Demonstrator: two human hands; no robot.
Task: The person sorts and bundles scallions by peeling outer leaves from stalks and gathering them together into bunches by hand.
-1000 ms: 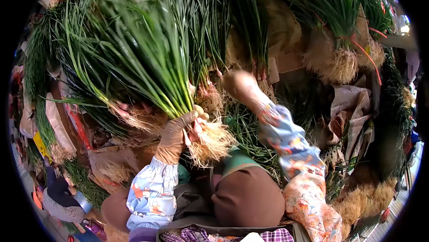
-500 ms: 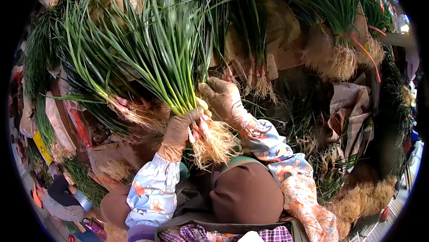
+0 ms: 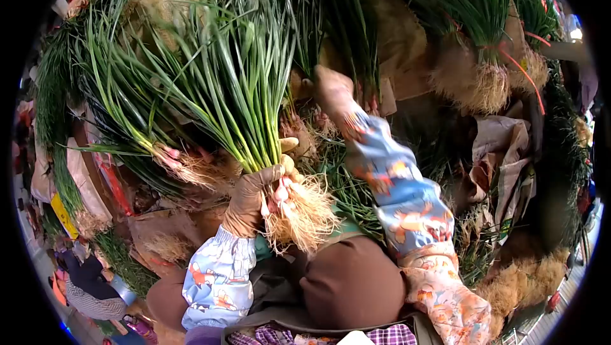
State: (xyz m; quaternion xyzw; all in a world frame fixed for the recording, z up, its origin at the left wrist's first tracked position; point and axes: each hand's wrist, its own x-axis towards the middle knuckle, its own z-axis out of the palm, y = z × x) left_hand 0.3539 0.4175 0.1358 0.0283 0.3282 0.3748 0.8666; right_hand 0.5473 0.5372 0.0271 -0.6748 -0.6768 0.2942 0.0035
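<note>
My gloved left hand (image 3: 247,200) is closed round the lower stems of a thick bunch of spring onions (image 3: 245,112). Pinkish bulbs and pale stringy roots hang below the fist, while the long leaves fan up and away. Stretched forward, my gloved right hand (image 3: 334,90) is at the loose spring onions (image 3: 347,33) lying on the sacking. Its fingers are blurred and partly turned away, so any grip is hidden. Left of the held bunch lie more spring onions (image 3: 173,157) with pink bulbs and spread roots.
Tied bunches (image 3: 487,65) with a red strip lie at the far right. A crumpled sack (image 3: 499,154) is below them, near heaped roots (image 3: 525,288). Cut leaves litter the ground before my knee (image 3: 353,278). Another person (image 3: 92,288) is at the lower left.
My right hand has left the held bunch and reached forward to the onions behind it. My left hand keeps its hold, with the bunch slightly lower.
</note>
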